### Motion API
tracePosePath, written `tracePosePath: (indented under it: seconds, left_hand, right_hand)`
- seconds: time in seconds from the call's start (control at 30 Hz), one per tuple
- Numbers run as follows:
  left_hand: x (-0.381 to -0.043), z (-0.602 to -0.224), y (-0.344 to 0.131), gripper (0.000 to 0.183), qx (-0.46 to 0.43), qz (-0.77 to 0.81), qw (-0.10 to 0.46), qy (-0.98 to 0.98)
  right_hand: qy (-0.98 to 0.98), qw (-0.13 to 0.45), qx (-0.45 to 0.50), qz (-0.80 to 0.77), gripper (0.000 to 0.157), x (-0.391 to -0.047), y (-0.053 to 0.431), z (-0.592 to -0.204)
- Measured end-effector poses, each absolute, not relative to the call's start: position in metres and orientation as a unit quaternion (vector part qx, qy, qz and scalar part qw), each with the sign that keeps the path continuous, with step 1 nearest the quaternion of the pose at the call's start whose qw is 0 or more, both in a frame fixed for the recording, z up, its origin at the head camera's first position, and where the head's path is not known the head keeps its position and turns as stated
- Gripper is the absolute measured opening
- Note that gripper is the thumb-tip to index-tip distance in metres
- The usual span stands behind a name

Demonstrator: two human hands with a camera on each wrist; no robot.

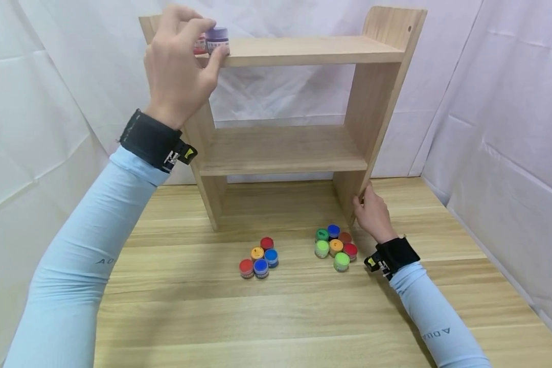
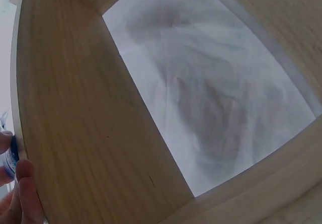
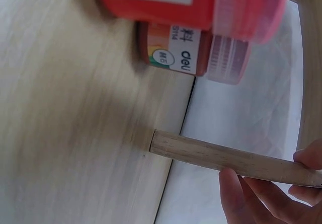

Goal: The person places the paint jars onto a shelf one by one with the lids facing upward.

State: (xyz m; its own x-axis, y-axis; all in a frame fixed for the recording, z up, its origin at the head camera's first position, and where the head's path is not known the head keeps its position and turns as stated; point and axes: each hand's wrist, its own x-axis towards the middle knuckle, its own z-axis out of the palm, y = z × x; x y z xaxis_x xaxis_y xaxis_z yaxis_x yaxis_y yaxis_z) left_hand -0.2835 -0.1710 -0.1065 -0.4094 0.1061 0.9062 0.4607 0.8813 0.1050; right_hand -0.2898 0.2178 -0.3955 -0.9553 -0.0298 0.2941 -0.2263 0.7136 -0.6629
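At the left end of the wooden shelf unit's top board (image 1: 299,50), my left hand (image 1: 179,66) pinches a small paint jar with a purple lid (image 1: 217,40) between thumb and fingers. A red jar (image 1: 200,45) stands just beside it, partly hidden by the fingers. In the left wrist view the held jar (image 2: 11,156) shows only as a sliver at the left edge. Low on the right, my right hand (image 1: 374,213) grips the front edge of the unit's right side panel (image 1: 378,117), thumb on one face and fingers on the other in the right wrist view.
On the wood-grain table (image 1: 276,317), one cluster of paint jars, including a red-lidded one (image 1: 246,267), stands before the unit. Another, with a light green-lidded jar (image 1: 342,261), stands near the right hand. A middle shelf (image 1: 282,148) spans the unit. White cloth (image 1: 510,102) hangs around.
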Motion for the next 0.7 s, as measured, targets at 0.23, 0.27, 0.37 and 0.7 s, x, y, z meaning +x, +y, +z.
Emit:
tracePosePath:
  seconds: [0.23, 0.27, 0.37, 0.7]
  left_hand:
    - [-0.2852, -0.1077, -0.1699, 0.032, -0.185, -0.16, 0.528, -0.813]
    - [-0.2852, -0.1076, -0.1698, 0.032, -0.181, -0.16, 0.528, -0.814]
    - [-0.2846, -0.1071, -0.1705, 0.034, -0.182, -0.151, 0.528, -0.816]
    - [-0.2835, -0.104, -0.1736, 0.041, -0.205, -0.112, 0.518, -0.823]
  right_hand:
    - [-0.917, 0.136, 0.068, 0.369, 0.056, -0.2896, 0.2167, -0.3982]
    - [-0.917, 0.138, 0.068, 0.368, 0.056, -0.2898, 0.2166, -0.3985]
    - [-0.916, 0.143, 0.07, 0.368, 0.056, -0.2906, 0.2163, -0.3994]
    - [-0.915, 0.145, 0.069, 0.37, 0.055, -0.2893, 0.2152, -0.3942]
